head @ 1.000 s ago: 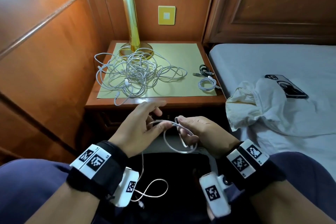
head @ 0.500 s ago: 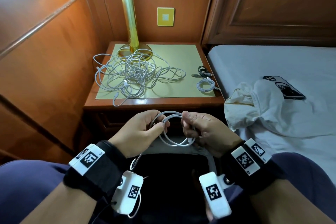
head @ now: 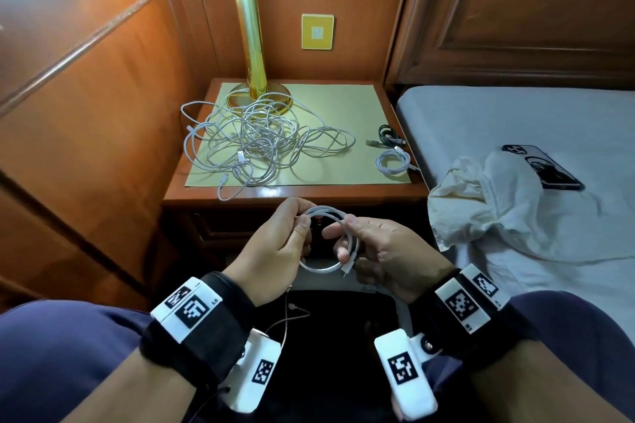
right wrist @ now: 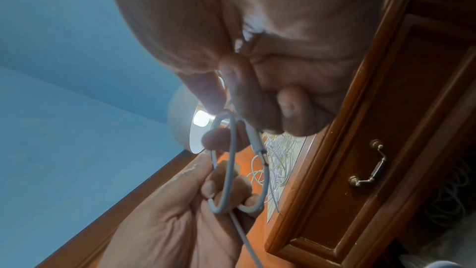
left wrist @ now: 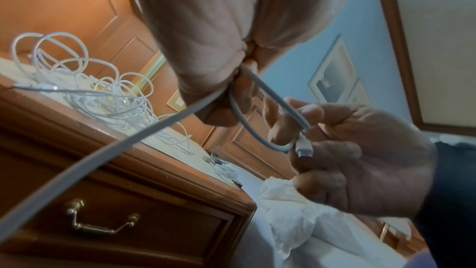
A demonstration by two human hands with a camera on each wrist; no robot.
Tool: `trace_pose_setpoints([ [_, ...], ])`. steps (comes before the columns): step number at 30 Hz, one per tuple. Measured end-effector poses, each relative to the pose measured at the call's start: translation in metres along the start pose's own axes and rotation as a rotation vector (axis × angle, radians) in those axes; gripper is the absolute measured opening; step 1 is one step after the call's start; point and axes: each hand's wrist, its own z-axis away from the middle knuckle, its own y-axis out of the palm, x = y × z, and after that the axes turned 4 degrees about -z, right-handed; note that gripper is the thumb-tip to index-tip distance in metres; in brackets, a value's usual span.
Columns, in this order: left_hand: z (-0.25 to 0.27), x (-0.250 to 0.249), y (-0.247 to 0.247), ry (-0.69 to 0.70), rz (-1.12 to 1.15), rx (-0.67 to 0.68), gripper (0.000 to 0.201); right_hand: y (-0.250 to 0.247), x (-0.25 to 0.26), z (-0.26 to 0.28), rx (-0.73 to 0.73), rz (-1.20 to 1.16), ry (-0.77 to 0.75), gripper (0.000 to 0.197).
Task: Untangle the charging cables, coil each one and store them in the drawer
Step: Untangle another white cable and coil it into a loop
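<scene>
Both hands hold one white charging cable wound into a small coil in front of the nightstand. My left hand pinches the coil's left side. My right hand pinches its right side near a plug. The cable's free tail runs down past my left wrist. A big tangle of white cables lies on the nightstand top. Two coiled cables, one dark and one white, sit at its right edge. The drawer with a brass handle is closed.
A brass lamp stands at the back of the nightstand. Wood panelling runs along the left. To the right is a bed with a crumpled white cloth and a phone.
The hands rose and came together, winding the hanging loop into a tighter coil. The slack that lay on my lap is drawn up.
</scene>
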Motion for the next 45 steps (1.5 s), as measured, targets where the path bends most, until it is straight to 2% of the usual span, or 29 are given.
trace_pose_setpoints([
  [11,0.000,0.007,0.010,-0.005,0.037,-0.019,0.020,0.006,-0.001,-0.002,-0.008,-0.039,0.065,0.047],
  [14,-0.002,0.009,0.009,-0.005,0.055,-0.039,0.018,0.009,0.000,0.001,0.016,-0.034,0.016,0.044],
  [18,-0.003,0.001,0.003,0.010,0.074,-0.078,0.007,0.013,0.005,0.005,-0.001,-0.136,-0.133,0.041],
  [20,-0.003,-0.003,-0.002,-0.027,0.117,-0.043,0.014,0.011,0.010,0.006,-0.032,-0.202,-0.166,0.041],
  [23,-0.002,-0.005,-0.006,-0.057,0.047,-0.004,0.017,0.007,0.012,0.007,-0.061,-0.219,-0.161,0.040],
  [29,-0.001,0.005,0.007,0.046,-0.196,-0.112,0.022,0.010,0.006,0.006,-0.057,-0.175,-0.109,0.043],
  [35,0.002,-0.003,0.008,0.099,-0.081,-0.092,0.023,0.013,0.004,0.008,-0.032,-0.134,-0.116,0.041],
  [39,0.003,-0.001,0.010,0.096,-0.020,-0.049,0.018,0.015,0.004,0.008,-0.043,-0.100,-0.134,0.044],
  [43,0.003,0.001,0.011,0.101,-0.051,-0.053,0.047,0.016,0.003,0.007,-0.063,-0.083,-0.111,0.048],
  [45,0.003,0.001,0.011,0.107,-0.084,-0.069,0.052,0.016,0.002,0.007,-0.065,-0.083,-0.094,0.049],
])
